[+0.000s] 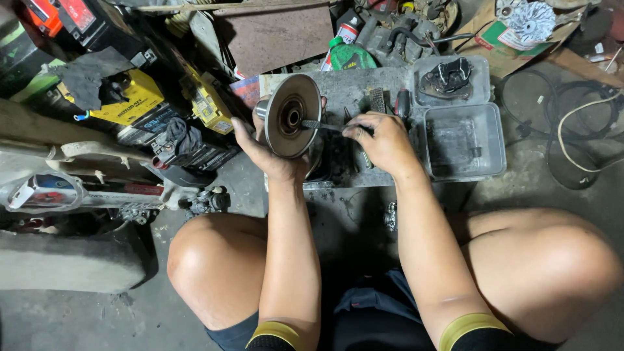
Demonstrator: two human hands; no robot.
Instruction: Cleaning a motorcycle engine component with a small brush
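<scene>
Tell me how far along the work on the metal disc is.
Done: the pulley disc is off the machine, and another part lies in the plastic tray. In hand: left hand holds the disc, right hand pushes a thin tool into its hub. Left: refitting; nothing is reassembled.

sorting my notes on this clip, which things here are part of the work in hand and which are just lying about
In hand:
left hand holding metal pulley disc
right hand with thin tool at its hub

Lying about:
clear plastic tray
yellow batteries
green bottle
cables

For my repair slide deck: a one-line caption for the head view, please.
Left hand holds a metal pulley disc while right hand pokes a thin tool into its hub.
</scene>
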